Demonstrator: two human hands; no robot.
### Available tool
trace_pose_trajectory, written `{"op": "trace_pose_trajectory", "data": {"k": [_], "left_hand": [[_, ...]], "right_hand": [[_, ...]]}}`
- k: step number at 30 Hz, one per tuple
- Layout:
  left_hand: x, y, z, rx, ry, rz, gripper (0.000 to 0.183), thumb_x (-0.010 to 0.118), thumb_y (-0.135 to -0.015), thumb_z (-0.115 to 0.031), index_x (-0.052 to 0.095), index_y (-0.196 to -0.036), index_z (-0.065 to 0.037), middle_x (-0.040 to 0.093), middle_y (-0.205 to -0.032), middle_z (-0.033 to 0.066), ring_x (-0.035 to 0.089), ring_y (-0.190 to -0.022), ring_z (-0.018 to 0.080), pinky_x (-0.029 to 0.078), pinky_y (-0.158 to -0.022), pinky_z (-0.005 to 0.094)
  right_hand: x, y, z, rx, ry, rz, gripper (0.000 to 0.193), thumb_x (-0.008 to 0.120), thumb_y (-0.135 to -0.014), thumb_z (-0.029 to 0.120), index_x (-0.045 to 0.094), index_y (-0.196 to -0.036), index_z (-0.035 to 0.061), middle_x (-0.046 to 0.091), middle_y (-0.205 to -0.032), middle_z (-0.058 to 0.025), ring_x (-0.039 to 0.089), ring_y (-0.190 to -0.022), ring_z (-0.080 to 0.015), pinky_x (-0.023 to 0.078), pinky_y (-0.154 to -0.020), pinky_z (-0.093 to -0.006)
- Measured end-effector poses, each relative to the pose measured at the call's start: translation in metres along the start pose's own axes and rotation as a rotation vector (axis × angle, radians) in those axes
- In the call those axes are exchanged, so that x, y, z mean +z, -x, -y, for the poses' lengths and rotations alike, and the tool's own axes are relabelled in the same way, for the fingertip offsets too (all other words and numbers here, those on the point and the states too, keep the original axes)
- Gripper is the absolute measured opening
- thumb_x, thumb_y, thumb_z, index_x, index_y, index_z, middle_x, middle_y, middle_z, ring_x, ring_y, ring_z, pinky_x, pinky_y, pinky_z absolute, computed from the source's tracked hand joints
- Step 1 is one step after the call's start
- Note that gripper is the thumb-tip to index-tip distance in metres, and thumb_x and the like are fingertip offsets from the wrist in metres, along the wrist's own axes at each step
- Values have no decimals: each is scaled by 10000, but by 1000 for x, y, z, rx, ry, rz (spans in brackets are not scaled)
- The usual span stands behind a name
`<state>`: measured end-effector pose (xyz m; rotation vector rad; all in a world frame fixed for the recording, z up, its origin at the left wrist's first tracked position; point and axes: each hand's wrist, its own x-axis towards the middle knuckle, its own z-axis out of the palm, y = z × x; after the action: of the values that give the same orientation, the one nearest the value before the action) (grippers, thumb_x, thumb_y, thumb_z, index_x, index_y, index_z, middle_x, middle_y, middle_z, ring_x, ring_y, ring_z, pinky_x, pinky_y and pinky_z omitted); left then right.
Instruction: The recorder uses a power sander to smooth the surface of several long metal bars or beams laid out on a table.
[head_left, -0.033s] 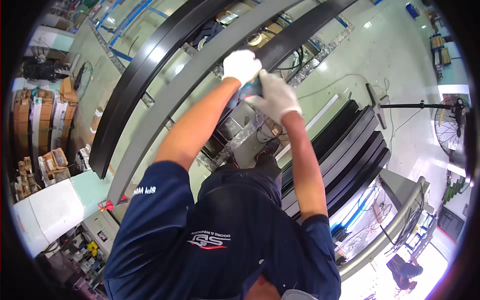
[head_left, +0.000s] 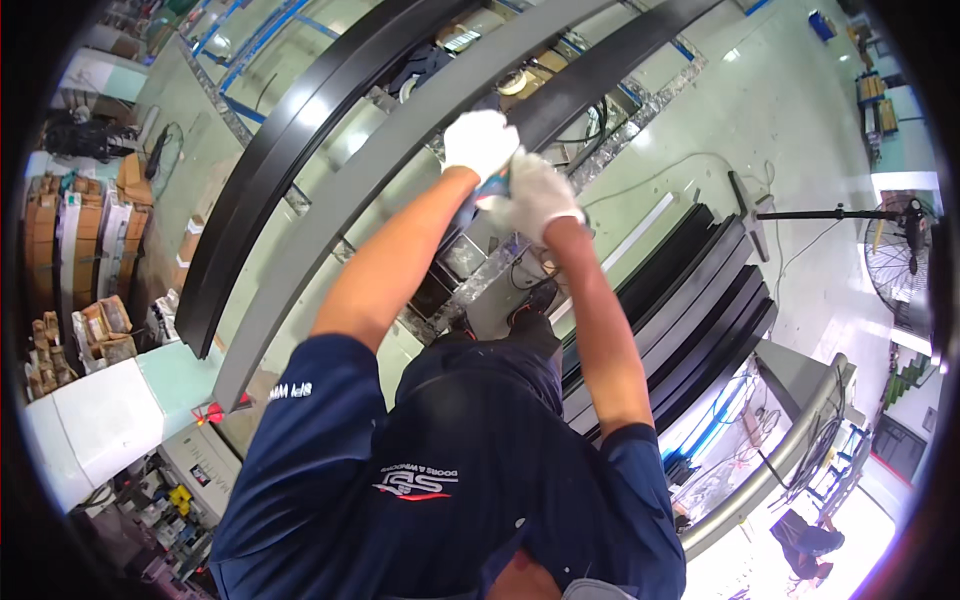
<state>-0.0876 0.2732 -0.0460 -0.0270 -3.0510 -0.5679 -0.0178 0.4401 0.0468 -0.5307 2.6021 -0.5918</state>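
Note:
My left hand point(head_left: 480, 143), in a white work glove, is closed at the near end of a dark metal profile point(head_left: 590, 85). Just to its right and slightly lower is my right hand point(head_left: 540, 195), gloved as well, with its fingers curled. Between the two gloves shows part of a teal and dark hand tool point(head_left: 493, 187); the gloves cover most of it, so its exact kind is unclear. Both hands appear to grip it. A long grey profile point(head_left: 330, 210) passes close by on the left of my left hand.
Farther left lies a glossy black profile point(head_left: 290, 130). Several dark profiles point(head_left: 690, 310) are stacked on the right. A stand fan point(head_left: 905, 245) is at the far right, with cables on the floor. Wrapped bundles point(head_left: 85, 235) stand at the left. Another person point(head_left: 805, 545) is far off, lower right.
Both hands have shifted slightly left, the right hand most, closing in on the left. Less of the teal and dark tool shows between them.

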Motion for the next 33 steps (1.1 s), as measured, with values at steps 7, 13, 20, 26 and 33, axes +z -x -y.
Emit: {"op": "trace_pose_trajectory", "data": {"k": [7,13,20,26,33], "left_hand": [[-54,171,102,-241,753,-165,415,590,-1162,-423,780,-1207,-56,790,-1143,220,746,-1136,442,567,-995,499],[-93,316,157,-432,1499,-317,510,546,-1225,-373,656,-1585,-28,688,-1560,65,581,-1499,223,408,-1286,399],[-55,508,296,-718,-5,-301,379,610,-1160,-371,805,-1259,-62,781,-1284,200,702,-1224,441,520,-1114,570],[-23,560,315,-943,-331,-131,456,494,-1191,-393,818,-1190,-72,801,-1203,173,718,-1182,415,482,-1135,613],[-20,544,316,-992,-255,-102,501,461,-1198,-401,839,-1204,-73,806,-1210,151,709,-1211,387,455,-1177,587]], "right_hand": [[118,31,110,-179,123,-128,1109,926,-862,619,432,-1663,32,667,-1396,-191,685,-1318,-392,574,-1060,-552],[180,55,207,-477,219,-5,678,938,-871,405,643,-1399,97,655,-1318,-141,659,-1235,-369,603,-946,-512],[162,32,210,-347,253,75,505,851,-799,304,713,-1219,58,704,-1218,-201,705,-1195,-420,631,-991,-530],[88,-60,133,-100,351,-82,600,837,-834,473,696,-1247,62,712,-1299,-222,702,-1255,-431,596,-1098,-531],[-29,-195,-27,116,391,-286,696,860,-866,608,767,-1301,73,801,-1252,-256,772,-1196,-453,608,-1054,-520]]}}
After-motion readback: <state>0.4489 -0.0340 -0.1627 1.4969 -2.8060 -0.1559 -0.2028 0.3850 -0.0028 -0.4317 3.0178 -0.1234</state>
